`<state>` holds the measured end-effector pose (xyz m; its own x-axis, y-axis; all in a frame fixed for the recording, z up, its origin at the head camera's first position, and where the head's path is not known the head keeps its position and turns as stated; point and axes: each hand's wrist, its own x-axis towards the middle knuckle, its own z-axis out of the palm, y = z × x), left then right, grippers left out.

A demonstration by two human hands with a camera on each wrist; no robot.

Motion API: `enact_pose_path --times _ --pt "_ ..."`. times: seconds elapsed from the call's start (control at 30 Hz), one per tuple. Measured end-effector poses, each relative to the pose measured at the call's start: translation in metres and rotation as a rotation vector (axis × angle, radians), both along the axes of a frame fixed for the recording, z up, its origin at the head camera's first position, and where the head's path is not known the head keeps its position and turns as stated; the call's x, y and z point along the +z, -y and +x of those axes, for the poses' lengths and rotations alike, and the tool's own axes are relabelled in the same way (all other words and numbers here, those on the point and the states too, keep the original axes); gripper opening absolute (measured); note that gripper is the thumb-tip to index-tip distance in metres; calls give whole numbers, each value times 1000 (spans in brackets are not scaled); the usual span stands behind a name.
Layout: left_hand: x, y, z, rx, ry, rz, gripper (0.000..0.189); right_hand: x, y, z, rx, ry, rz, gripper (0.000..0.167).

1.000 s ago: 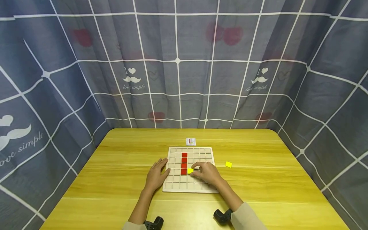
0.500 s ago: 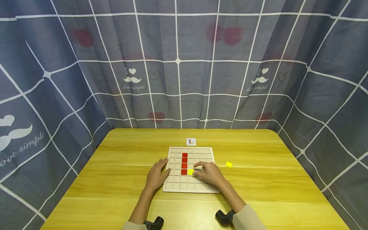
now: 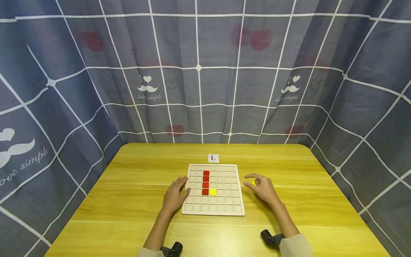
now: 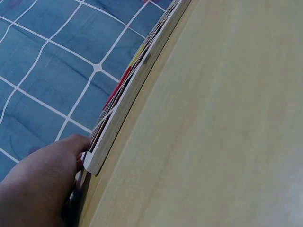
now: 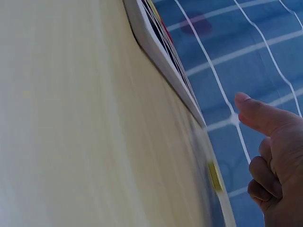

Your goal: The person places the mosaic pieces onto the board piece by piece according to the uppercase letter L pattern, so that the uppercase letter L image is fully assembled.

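Note:
A light wooden grid board [image 3: 224, 208] lies on the table. In it, a column of several red square tiles [image 3: 206, 182] stands beside one yellow tile [image 3: 213, 192], which sits right of the lowest red one. My left hand [image 3: 174, 196] rests along the board's left edge, thumb over the rim and fingers extended. Right of the board, my right hand [image 3: 264, 188] hovers with thumb and index finger apart, holding nothing. Under it lies a loose yellow tile [image 5: 215, 177], partly hidden in the head view. The right wrist view shows the other fingers bent.
A small printed card [image 3: 213, 158] with a coloured grid pattern lies just behind the board. The wooden table [image 3: 128, 214] reaches back to a grey-blue curtain [image 3: 218, 85] with white lines. A black wrist device [image 3: 271, 238] sits at each sleeve.
My right hand has let go of the yellow tile beside the lowest red one and moved right, off the board, to over the loose yellow tile. My left hand stays put.

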<state>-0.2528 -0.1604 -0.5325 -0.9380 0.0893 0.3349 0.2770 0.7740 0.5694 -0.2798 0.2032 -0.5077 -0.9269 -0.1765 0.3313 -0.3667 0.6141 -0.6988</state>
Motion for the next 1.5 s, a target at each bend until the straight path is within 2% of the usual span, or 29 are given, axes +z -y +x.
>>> enact_pose_path --times 0.2,0.4,0.67,0.83,0.97,1.17,1.5 --pt "0 0 0 -2 -2 2 49 -1 -28 0 -56 44 59 41" --pt "-1 1 -1 -3 2 7 49 -9 -42 1 -92 104 160 42" --pt "0 1 -1 -3 -3 7 50 -15 -44 0 -113 77 203 36" --pt "0 1 -1 -6 0 2 50 -16 -43 0 -117 72 180 36" --pt "-1 1 -1 -7 3 -2 50 -12 -39 1 -95 57 123 37" --pt "0 0 -1 -11 1 0 50 2 -20 4 -36 6 56 34" --pt "-1 0 -1 -9 1 7 50 20 21 10 77 -70 77 31"
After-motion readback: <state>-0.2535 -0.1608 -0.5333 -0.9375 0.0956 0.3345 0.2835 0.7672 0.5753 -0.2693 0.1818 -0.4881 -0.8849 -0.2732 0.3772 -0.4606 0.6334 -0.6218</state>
